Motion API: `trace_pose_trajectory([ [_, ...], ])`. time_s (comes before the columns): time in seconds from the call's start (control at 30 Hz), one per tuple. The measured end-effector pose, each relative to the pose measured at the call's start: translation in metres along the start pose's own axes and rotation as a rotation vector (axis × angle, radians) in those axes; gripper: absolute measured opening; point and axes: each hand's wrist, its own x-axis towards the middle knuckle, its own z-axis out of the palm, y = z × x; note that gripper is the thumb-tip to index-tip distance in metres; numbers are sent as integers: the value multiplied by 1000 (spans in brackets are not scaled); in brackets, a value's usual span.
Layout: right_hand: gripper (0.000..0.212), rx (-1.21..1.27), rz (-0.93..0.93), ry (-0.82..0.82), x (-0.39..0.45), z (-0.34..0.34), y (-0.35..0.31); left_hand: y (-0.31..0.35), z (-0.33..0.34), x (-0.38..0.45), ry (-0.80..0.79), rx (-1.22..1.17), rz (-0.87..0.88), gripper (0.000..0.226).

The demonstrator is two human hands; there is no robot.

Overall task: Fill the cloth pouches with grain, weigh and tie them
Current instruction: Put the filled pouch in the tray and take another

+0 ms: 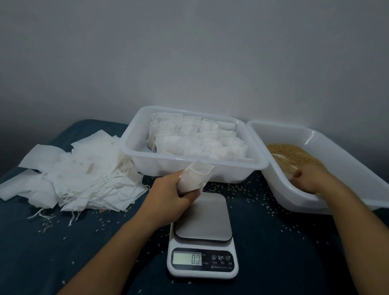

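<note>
**Soft pouch held open, grain about to be scooped**

While the left hand (168, 188) gripped one cloth pouch (195, 177) around its lower part, the mouth of the pouch stood open and pointed up, toward 1 o'clock. It hung above the far edge of the scale (202, 235), not touching the platform, and the display read zero. The right hand (309, 178) was inside the tilted tray (343, 155) at 3 o'clock, its fingers curled down into the grain (293, 153); whether it already held grain, I could not tell.

The pouch looked very light, thin and limp, so it would probably collapse if the hand let go of it. A hold just below the rim seemed best, with the fingers spreading the opening; a hold too low would let the mouth fold shut. The grain was loose and small, and it would likely slip between the fingers, as the scattered kernels (245, 187) on the dark cloth suggested.

Empty pouches (79, 173) lay in a heap at 10 o'clock. Filled pouches (195, 136) sat in the middle tray (145, 153) at 12 o'clock.
</note>
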Motion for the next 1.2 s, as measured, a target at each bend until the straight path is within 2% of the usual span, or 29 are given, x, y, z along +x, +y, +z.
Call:
trace_pose_trajectory([
  [0.13,48,6,26,54,3,2,0,1,-1,0,13,2,8,27],
  [0.3,35,-21,82,99,-6,-3,-3,2,0,-1,20,-21,-5,27],
  [0.4,52,218,196,186,-11,-10,-6,1,1,-1,33,-30,-10,26],
  [0.47,55,354,195,295,-18,-17,-9,2,0,-1,56,-36,-20,28],
  [0.57,43,457,28,456,-41,-28,-17,1,-1,0,90,-44,-57,32],
  [0.63,30,551,-103,504,-61,-38,-27,-1,0,1,110,-35,-84,31],
  [0.73,26,663,-332,436,-94,-52,-47,-6,-1,3,148,-18,-128,32],
  [0.83,35,566,-512,279,-121,-60,-62,-8,-2,5,171,0,-158,31],
  [0.93,46,416,-556,214,-134,-66,-74,-11,-3,6,177,-5,-178,30],
  [1.2,50,326,-643,240,-148,-90,-90,-15,-2,6,179,-3,-173,28],
])
